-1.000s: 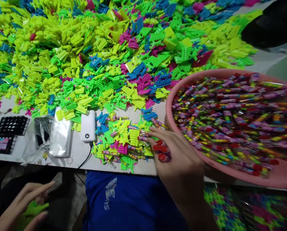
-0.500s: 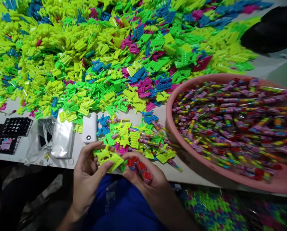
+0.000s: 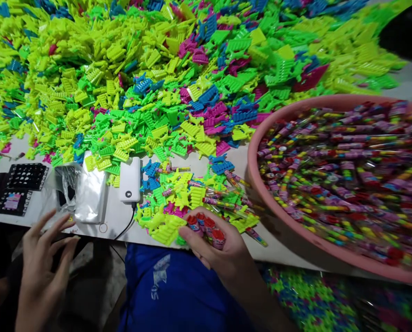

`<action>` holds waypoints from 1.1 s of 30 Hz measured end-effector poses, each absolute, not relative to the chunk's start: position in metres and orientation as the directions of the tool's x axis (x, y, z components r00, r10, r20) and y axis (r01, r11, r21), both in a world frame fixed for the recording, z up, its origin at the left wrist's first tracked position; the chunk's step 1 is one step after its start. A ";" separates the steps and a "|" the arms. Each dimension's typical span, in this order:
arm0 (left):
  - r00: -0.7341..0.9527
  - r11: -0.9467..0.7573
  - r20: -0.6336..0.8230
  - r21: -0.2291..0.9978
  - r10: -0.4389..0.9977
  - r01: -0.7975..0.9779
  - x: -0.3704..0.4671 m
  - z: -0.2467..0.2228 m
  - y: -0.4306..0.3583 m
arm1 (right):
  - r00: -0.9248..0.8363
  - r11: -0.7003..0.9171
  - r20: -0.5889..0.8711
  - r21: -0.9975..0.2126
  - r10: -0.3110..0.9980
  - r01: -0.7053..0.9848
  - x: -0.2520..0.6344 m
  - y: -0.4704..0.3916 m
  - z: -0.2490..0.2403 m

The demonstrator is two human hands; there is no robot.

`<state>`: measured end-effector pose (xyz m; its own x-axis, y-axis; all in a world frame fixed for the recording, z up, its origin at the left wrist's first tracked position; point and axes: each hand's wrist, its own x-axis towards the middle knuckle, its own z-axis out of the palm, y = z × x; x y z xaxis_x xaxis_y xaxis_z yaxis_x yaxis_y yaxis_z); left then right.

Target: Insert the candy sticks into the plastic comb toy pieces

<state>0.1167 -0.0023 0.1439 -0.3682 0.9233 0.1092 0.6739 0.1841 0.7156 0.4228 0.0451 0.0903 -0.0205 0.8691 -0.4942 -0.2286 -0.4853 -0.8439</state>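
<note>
Right hand [image 3: 223,249]: fingers curled round a bunch of red-capped tubes [image 3: 209,226], caps facing up; position just over the worktop's [image 3: 114,208] near edge. Thumb tip lies beside a yellow plastic piece [image 3: 169,230] at the front of a small mixed pile [image 3: 178,198]; contact cannot be told.

Left hand [image 3: 41,265]: fingers spread, no grasp seen; at the near edge, toward the left corner, close to a crumpled clear bag [image 3: 50,198].

Small pile: plastic pieces and tubes, along the near edge. White power bank [image 3: 130,177] adjoins it on the left, black cable [image 3: 124,228] running over the edge. Left of that, a stack of clear bags [image 3: 92,198]. Large heap of plastic pieces [image 3: 122,78] extends to the far side. Pink basin [image 3: 254,159], full of tubes, at the right end.
</note>
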 end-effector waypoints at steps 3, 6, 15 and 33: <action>-0.251 0.162 -0.101 0.958 0.963 0.236 0.172 0.145 0.009 | -0.079 -0.493 -0.488 -0.843 0.869 -0.214 0.423 0.044 0.089; -0.069 0.304 -0.301 0.951 0.951 0.050 0.221 0.136 0.027 | -0.109 -0.446 -0.433 -0.873 0.895 -0.195 0.427 0.042 0.096; 0.096 0.530 -0.522 0.842 0.848 -0.106 0.247 0.108 0.045 | 0.005 -0.504 -0.515 -0.842 0.857 -0.193 0.445 0.048 0.123; 0.116 0.495 -0.482 0.823 0.868 -0.278 0.257 0.112 0.045 | -0.297 -0.060 -0.063 -0.998 0.953 0.021 0.470 0.049 0.101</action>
<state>0.2571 0.0454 0.1120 0.1159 0.8683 -0.4824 -0.2785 0.4946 0.8233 0.4695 0.0492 0.1012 -0.2967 0.9529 -0.0631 0.0212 -0.0595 -0.9980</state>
